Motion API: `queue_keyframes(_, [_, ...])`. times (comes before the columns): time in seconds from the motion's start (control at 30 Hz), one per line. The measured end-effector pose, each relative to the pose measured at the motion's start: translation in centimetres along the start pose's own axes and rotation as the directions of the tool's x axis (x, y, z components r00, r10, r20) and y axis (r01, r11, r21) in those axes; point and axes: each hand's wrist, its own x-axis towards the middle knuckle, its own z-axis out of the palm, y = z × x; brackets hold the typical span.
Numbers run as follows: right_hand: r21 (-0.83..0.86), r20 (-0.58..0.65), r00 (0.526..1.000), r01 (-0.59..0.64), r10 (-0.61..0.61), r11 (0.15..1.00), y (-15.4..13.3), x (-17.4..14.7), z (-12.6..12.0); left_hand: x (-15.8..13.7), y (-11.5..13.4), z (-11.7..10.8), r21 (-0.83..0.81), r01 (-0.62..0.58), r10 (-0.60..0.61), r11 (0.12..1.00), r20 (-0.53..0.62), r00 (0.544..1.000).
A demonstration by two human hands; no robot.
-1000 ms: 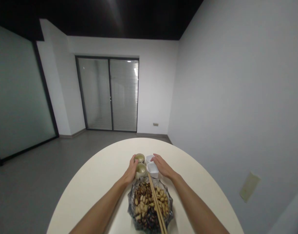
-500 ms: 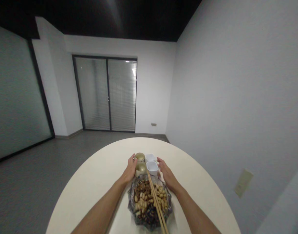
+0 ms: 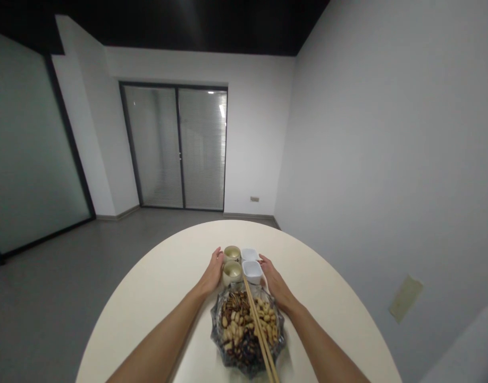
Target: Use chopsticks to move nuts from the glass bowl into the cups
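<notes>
Cups (image 3: 232, 273) stand just beside my left hand (image 3: 211, 272), white dishes (image 3: 252, 271) beside my right hand (image 3: 274, 278); I see both hands' fingers loosely spread.

Lower centre: chopsticks (image 3: 258, 327), bare wood, mostly matt. Scalloped dish (image 3: 216, 322) beneath: clear, glossy, faceted; glass or plastic, can't tell. Just above: cups (image 3: 232, 273), glazed-ceramic look; square white bowls (image 3: 252, 269), smooth. Bench (image 3: 148, 290) smooth, satin. Far left: panel (image 3: 24, 138), frosted glass. Right: wall (image 3: 387, 133), matt.
</notes>
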Motion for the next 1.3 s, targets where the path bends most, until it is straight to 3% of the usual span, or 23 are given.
queue_keyframes(0.07, [-0.127,-0.021,0.999,0.026,-0.029,0.992,0.3,-0.2,-0.4,-0.4,0.2,-0.5,0.181,0.014,-0.011,0.983,-0.021,1.0])
queue_keyframes(0.13, [-0.323,-0.017,0.998,0.046,-0.054,0.945,0.9,-0.3,-0.8,-1.1,0.4,-1.2,0.41,0.057,-0.044,0.91,-0.04,0.998])
queue_keyframes(0.23, [-0.619,0.024,1.0,0.005,0.012,0.786,2.3,-0.1,-1.1,-2.6,0.4,-2.3,0.672,-0.101,0.029,0.734,0.117,0.993])
queue_keyframes(0.27, [-0.683,0.032,0.999,-0.008,0.041,0.731,2.7,-0.1,-1.1,-3.2,0.5,-2.5,0.726,-0.165,0.066,0.667,0.162,0.985])
queue_keyframes(0.33, [-0.75,0.052,0.995,-0.014,0.08,0.661,3.3,0.0,-1.0,-4.2,0.6,-2.8,0.8,-0.183,0.055,0.572,0.185,0.981])
queue_keyframes(0.43, [-0.761,0.083,0.993,0.005,0.089,0.649,3.3,-0.5,-1.2,-5.1,1.1,-2.5,0.856,-0.16,-0.014,0.492,0.191,0.981])
queue_keyframes(0.77, [-0.74,0.108,0.991,0.027,0.079,0.672,2.6,-2.0,-2.0,-3.8,1.3,-2.7,0.863,-0.198,-0.147,0.465,0.297,0.944])
queue_keyframes(0.9, [-0.706,0.093,0.993,0.015,0.072,0.708,2.7,-1.9,-2.0,-3.5,1.1,-2.7,0.854,-0.224,-0.086,0.47,0.297,0.951])
queue_keyframes(1.3, [-0.734,0.126,0.988,0.03,0.092,0.679,2.8,-2.1,-2.2,-4.0,0.6,-2.2,0.839,-0.192,-0.051,0.509,0.252,0.966])
